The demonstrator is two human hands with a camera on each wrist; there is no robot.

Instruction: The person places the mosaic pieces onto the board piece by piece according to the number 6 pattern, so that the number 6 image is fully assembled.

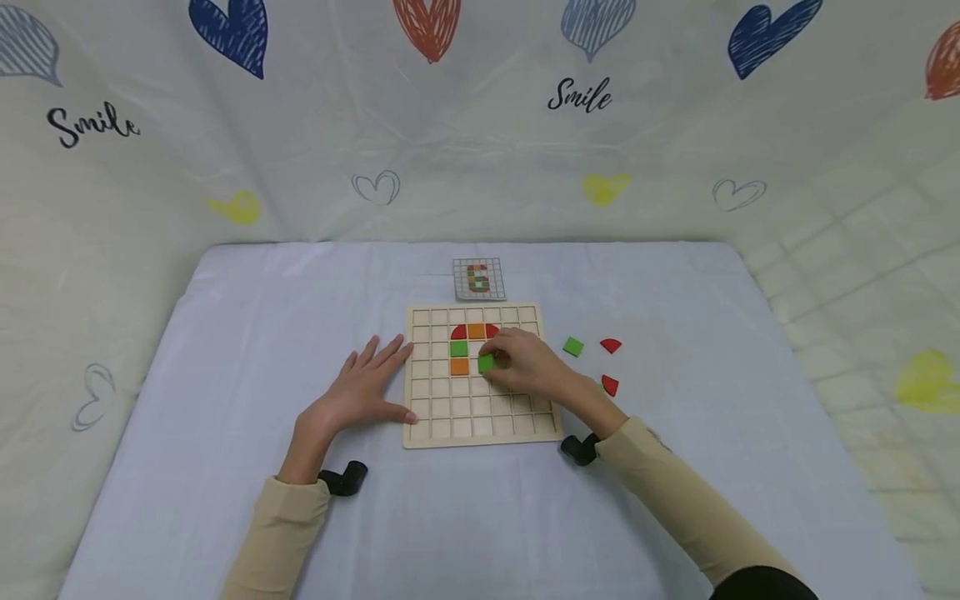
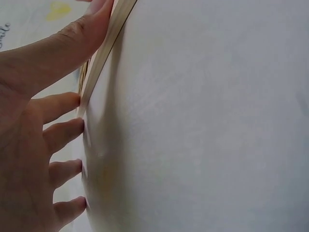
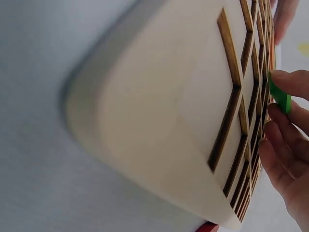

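A wooden grid board (image 1: 442, 408) lies flat on the table, with red quarter-round, orange and green square tiles set in its upper cells. My right hand (image 1: 525, 362) pinches a green square tile (image 1: 486, 362) between thumb and fingers over the middle of the board. In the right wrist view that green tile (image 3: 280, 95) is tilted at the board's surface. My left hand (image 1: 363, 387) is spread at the board's left edge, thumb and fingertips touching it or close by. An orange tile (image 1: 459, 367) sits beneath a green tile (image 1: 459, 348) in the left column.
Right of the board lie a loose green square (image 1: 573, 346), a red quarter-round (image 1: 611, 345) and another red quarter-round (image 1: 610, 385); a green sliver shows by the forearm. A small pattern card (image 1: 478, 279) lies behind the board on the white tablecloth (image 1: 337, 292).
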